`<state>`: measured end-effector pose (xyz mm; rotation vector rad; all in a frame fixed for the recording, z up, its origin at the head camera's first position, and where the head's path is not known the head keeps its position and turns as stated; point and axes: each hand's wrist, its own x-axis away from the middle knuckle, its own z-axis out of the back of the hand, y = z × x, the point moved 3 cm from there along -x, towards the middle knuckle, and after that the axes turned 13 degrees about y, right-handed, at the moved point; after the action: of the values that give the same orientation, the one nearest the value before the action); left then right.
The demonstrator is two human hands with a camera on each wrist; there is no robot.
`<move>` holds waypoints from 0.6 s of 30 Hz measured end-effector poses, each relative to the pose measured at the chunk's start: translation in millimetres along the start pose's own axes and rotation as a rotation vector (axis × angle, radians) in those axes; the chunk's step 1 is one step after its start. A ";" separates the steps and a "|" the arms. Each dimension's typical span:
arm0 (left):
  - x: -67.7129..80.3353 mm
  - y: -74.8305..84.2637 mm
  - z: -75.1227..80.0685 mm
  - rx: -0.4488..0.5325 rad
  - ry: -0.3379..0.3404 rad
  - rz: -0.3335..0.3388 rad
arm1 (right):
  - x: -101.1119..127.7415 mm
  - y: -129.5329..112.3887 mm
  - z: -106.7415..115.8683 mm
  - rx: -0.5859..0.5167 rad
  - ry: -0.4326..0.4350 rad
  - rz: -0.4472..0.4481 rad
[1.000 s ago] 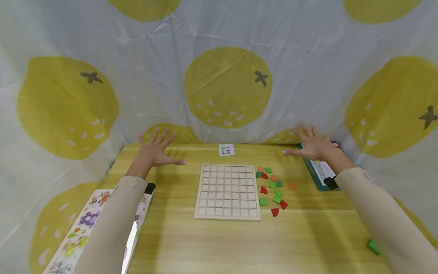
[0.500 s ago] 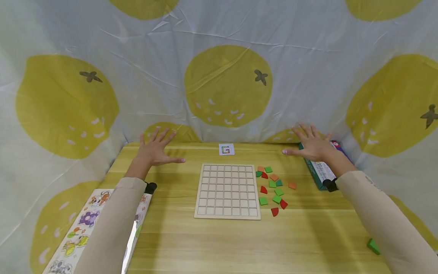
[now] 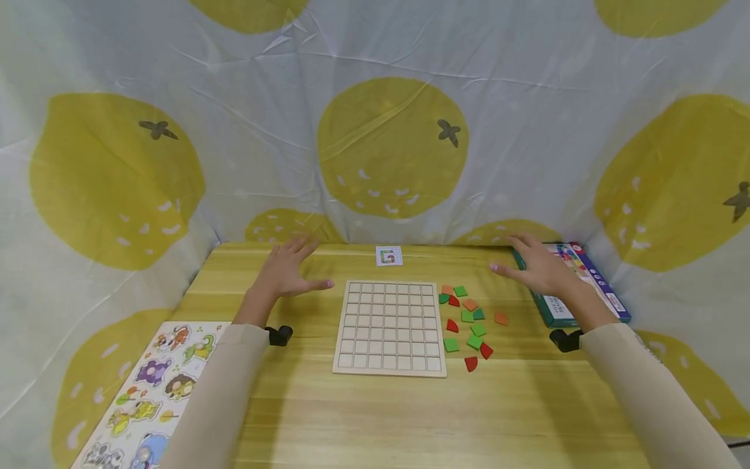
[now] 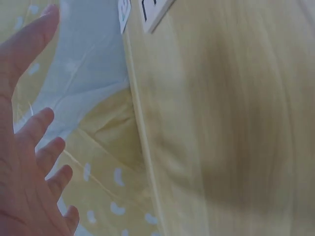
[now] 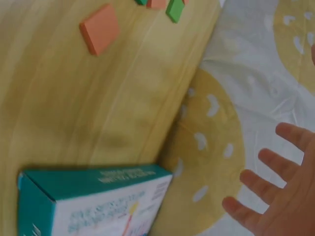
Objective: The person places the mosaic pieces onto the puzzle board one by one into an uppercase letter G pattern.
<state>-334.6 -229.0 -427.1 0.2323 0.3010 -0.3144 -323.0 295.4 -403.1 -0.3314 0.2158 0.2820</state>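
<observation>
A pale wooden grid board lies in the middle of the wooden table, its cells empty. To its right, several small green, red and orange tiles lie loose; one orange tile shows in the right wrist view. My left hand hovers flat with spread fingers left of the board's far corner, holding nothing. My right hand hovers spread beside a teal box, fingers straight and empty. A small pattern card lies behind the board.
An animal picture board lies at the near left of the table. A white cloth with big yellow fruit prints walls the table at the back and both sides. The teal box sits at the table's right edge.
Both hands have dropped lower and come inward toward the board. The right hand has moved off the teal box, uncovering its lid. The view has shifted slightly.
</observation>
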 end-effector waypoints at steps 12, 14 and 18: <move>33.0 27.7 -31.9 0.244 0.006 0.027 | 27.1 -13.0 -38.2 -0.197 0.025 -0.019; 38.2 31.6 -35.8 0.269 0.003 0.030 | 31.6 -15.8 -44.8 -0.227 0.032 -0.018; 47.0 38.8 -43.1 0.316 -0.026 0.046 | 40.0 -18.3 -55.5 -0.263 0.049 -0.012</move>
<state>-289.8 -194.1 -475.6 0.5446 0.2193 -0.3187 -288.9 268.9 -459.3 -0.6004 0.2254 0.2909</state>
